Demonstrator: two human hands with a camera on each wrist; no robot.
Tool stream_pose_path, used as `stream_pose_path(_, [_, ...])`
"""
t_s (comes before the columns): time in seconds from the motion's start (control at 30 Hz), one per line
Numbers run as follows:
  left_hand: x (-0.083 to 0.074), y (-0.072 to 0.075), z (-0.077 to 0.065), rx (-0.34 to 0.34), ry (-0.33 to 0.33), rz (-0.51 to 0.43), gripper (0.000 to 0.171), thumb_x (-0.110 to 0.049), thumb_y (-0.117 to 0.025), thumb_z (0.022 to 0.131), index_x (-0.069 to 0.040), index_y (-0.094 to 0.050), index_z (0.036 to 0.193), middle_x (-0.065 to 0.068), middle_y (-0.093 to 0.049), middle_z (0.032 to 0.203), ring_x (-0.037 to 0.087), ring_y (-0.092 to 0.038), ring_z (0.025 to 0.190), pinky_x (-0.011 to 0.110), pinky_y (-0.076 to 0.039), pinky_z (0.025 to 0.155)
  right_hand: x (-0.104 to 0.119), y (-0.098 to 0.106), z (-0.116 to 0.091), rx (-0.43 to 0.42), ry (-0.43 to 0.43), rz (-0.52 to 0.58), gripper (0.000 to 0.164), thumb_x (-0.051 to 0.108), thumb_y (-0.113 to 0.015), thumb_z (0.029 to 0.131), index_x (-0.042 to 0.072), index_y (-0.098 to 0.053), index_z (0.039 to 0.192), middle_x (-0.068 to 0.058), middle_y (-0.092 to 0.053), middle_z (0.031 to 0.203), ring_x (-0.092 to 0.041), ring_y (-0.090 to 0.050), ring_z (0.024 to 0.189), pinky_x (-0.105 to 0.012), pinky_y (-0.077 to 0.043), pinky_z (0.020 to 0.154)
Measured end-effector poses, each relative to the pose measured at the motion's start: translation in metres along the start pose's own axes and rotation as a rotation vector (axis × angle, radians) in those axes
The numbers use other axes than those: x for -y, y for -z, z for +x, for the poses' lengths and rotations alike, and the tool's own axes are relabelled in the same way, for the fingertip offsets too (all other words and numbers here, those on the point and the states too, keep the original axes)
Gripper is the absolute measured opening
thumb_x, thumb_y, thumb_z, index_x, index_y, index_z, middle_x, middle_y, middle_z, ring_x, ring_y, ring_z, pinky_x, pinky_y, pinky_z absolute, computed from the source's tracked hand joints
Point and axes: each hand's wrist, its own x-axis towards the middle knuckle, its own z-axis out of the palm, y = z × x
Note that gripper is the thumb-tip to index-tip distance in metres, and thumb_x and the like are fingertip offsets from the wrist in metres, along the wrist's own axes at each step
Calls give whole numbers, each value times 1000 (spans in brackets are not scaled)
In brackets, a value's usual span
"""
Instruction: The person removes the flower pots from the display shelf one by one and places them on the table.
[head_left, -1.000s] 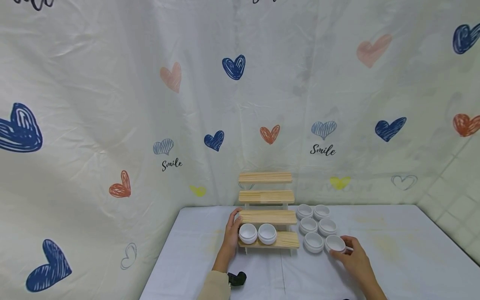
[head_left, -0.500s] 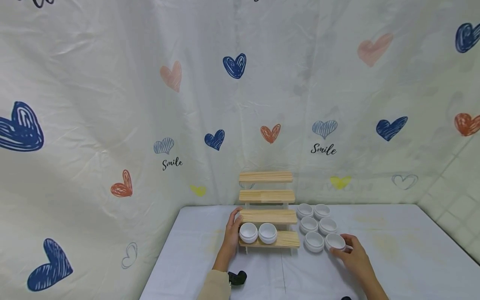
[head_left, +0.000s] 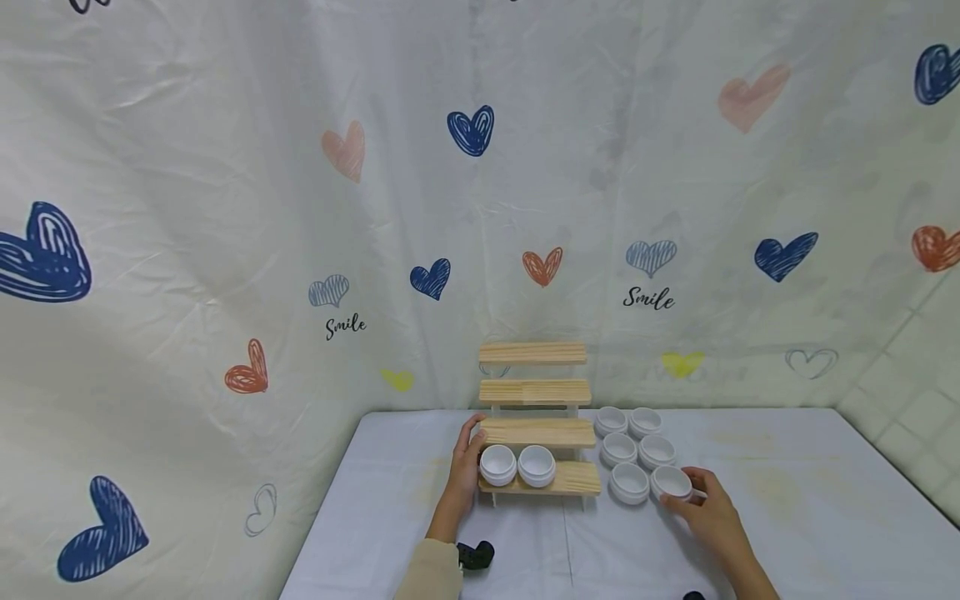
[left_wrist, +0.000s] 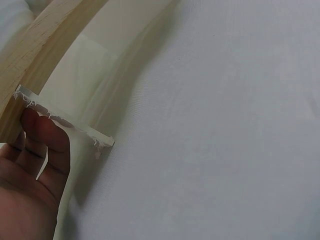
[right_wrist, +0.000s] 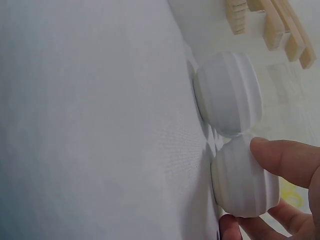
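My left hand (head_left: 461,471) grips the left side of a tiered wooden display stand (head_left: 536,432). In the left wrist view its fingers (left_wrist: 52,135) curl under a shelf's end beside a pale leg. Two small white bowls (head_left: 497,465) sit upright on the lowest shelf, toward its left. My right hand (head_left: 708,512) holds another white bowl (head_left: 671,483), the front right one of a group standing right of the stand. In the right wrist view, the thumb (right_wrist: 280,155) lies on the bowl's side and the other fingers are at its far side, partly hidden.
Several more white bowls (head_left: 628,483) stand in two columns close to the stand. A white cloth covers the table (head_left: 795,500). Behind it hangs a curtain (head_left: 555,167) printed with hearts. A small black object (head_left: 476,556) is beside my left wrist.
The bowl in my right hand has shifted very slightly away from me, level with its neighbour. My left hand keeps its place on the stand.
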Motion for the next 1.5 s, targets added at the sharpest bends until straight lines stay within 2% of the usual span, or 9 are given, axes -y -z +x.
stream_pose_path(0.47, [1, 0, 1, 1, -3, -9, 47, -39, -46, 108, -23, -45, 152, 11, -56, 143, 12, -55, 116, 34, -40, 101, -1, -1, 0, 2, 4, 9, 89, 38, -79, 87, -3, -31, 149, -35, -41, 146, -40, -55, 119, -22, -46, 72])
stream_pose_path(0.77, [1, 0, 0, 3, -2, -11, 49, -40, -47, 108, -21, -44, 153, 10, -55, 145, 12, -54, 118, 34, -40, 101, -1, 0, -1, 2, -5, 1, 86, 37, -78, 89, -2, -31, 150, -34, -41, 148, -34, -57, 116, -21, -47, 72])
stream_pose_path(0.93, [-1, 0, -1, -8, 2, -6, 47, -40, -47, 107, -24, -46, 151, 10, -56, 144, 12, -54, 118, 34, -40, 102, -2, 0, -2, 7, -4, 25, 89, 37, -78, 89, -3, -28, 151, -36, -39, 149, -35, -57, 118, -19, -47, 72])
stream_pose_path(1.0, [-2, 0, -1, -10, 3, -2, 47, -40, -47, 107, -24, -46, 151, 10, -55, 146, 13, -53, 120, 35, -39, 104, -1, 0, -2, 12, -8, 31, 92, 37, -77, 89, -4, -24, 152, -36, -37, 150, -40, -54, 123, -21, -48, 74])
stream_pose_path(1.07, [-2, 0, -1, -11, 3, 1, 48, -40, -47, 107, -23, -45, 152, 9, -55, 147, 14, -52, 124, 37, -38, 106, 1, 0, -3, 8, -6, 19, 95, 37, -77, 89, -6, -21, 153, -37, -35, 150, -45, -51, 126, -28, -51, 81])
stream_pose_path(1.2, [-2, 0, -1, -10, -1, 3, 49, -40, -47, 108, -21, -44, 153, 9, -53, 150, 16, -50, 129, 38, -36, 110, 15, 0, -7, -70, 22, 0, 93, 28, -76, 89, -12, -21, 152, -39, -33, 147, -52, -44, 129, -54, -47, 98])
stream_pose_path(1.27, [-2, 0, -1, -10, -1, 1, 49, -39, -47, 108, -21, -45, 153, 9, -54, 149, 17, -51, 129, 38, -37, 109, 26, -1, -11, -136, 50, 8, 87, 21, -76, 89, -15, -25, 149, -38, -35, 144, -53, -42, 128, -60, -42, 103])
stream_pose_path(1.4, [-2, 0, -1, -10, 1, 0, 48, -40, -47, 108, -22, -46, 152, 9, -54, 149, 16, -52, 127, 37, -38, 107, 49, -5, -21, -207, 96, 45, 77, 12, -74, 89, -14, -30, 147, -34, -38, 143, -49, -42, 127, -59, -40, 106])
stream_pose_path(1.5, [-2, 0, -1, -11, 0, 3, 47, -40, -46, 108, -22, -46, 152, 9, -54, 149, 16, -51, 128, 37, -38, 107, 64, -10, -28, -176, 131, 66, 72, 13, -72, 92, -12, -31, 147, -31, -40, 143, -45, -43, 128, -53, -40, 105])
